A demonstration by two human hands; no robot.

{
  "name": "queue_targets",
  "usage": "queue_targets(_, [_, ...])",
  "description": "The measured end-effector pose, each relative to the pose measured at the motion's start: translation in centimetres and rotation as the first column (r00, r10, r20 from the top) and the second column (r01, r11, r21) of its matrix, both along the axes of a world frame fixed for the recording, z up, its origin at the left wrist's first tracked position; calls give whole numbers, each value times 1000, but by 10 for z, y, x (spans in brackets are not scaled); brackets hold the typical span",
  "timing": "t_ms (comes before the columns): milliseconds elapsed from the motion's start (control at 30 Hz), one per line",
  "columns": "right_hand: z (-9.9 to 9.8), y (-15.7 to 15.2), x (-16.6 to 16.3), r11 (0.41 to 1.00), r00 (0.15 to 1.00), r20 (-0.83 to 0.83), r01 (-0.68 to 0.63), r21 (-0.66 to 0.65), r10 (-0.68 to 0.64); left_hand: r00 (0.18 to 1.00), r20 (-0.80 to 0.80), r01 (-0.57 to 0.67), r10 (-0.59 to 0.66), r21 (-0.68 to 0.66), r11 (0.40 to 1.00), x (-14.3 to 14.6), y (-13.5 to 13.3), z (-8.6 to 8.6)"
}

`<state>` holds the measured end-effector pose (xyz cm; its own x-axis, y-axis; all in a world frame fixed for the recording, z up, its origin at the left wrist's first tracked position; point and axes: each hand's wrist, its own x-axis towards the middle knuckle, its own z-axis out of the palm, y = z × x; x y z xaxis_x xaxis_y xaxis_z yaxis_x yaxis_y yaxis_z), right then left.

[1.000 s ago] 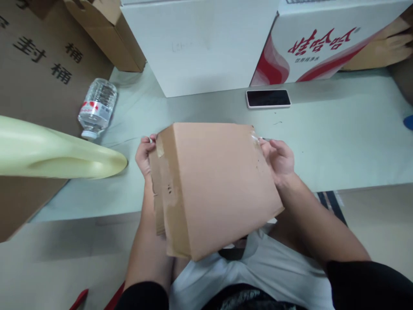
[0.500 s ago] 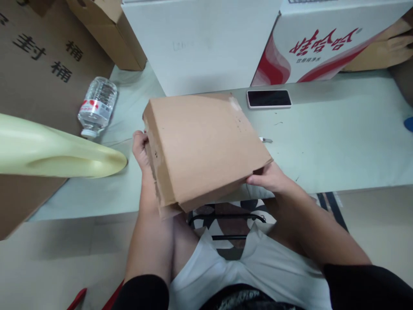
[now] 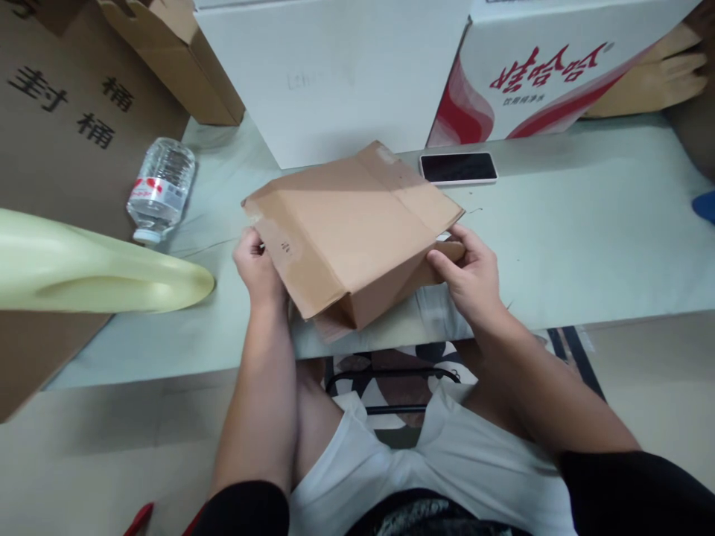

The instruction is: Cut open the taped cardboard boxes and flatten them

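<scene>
A brown cardboard box [image 3: 357, 216], tilted and partly folded, is held over the table between my two hands. Its left side bears a strip of tape, and an open gap shows at its near corner. My left hand [image 3: 258, 264] is closed at the box's left edge, some of its fingers hidden behind the cardboard. On the other side, my right hand [image 3: 472, 268] pinches a flap at the box's right end, thumb on the near face. Just beyond the box lies a phone [image 3: 458, 168], face up and dark.
White cartons [image 3: 340, 82] stand along the back, one with red lettering [image 3: 547, 74]. At left are a clear water bottle [image 3: 161, 186] on its side, a pale yellow curved object [image 3: 100, 264] and a large brown carton [image 3: 61, 141]. The green-covered table [image 3: 586, 246] ends near my lap.
The box has turned and tilted, its near edge rising away from my lap. My right hand has moved up along its right end and now grips a flap. My left hand stays at the left edge.
</scene>
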<state>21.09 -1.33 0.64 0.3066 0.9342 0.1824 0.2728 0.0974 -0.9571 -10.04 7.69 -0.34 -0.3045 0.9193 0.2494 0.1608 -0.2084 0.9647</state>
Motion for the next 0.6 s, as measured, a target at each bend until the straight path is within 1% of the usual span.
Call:
queue_targets(133, [-4,5,2,988,988,-20,153,-10,-153,993,-63,109,-102,124,986,11,-16,-5])
queue_targets(200, [-6,7,3,977,977,-33,211,-28,-212,976,-101,208,-194,163,964,13,-26,-10])
queue_targets(300, [-9,9,0,964,964,-57,257,-67,-261,931,-162,355,-326,212,911,13,-38,-18])
queue_targets(367, [-10,13,-3,962,961,-81,258,-95,-265,899,-248,415,-361,219,883,14,-43,-20])
queue_targets(433, [-9,17,-1,964,955,-143,248,-90,-259,889,-306,405,-340,179,897,15,-45,-20])
queue_targets(467, [-8,19,2,967,947,-198,245,-72,-254,900,-292,377,-325,143,915,15,-46,-20])
queue_targets(533, [-5,21,15,976,923,-320,216,-29,-213,950,-146,286,-276,51,957,16,-44,-18])
queue_targets(567, [-3,21,23,987,910,-387,161,2,-148,968,-48,246,-246,6,969,16,-44,-17])
queue_targets(600, [-2,19,32,997,885,-464,61,54,-29,976,47,213,-211,-32,977,16,-42,-16])
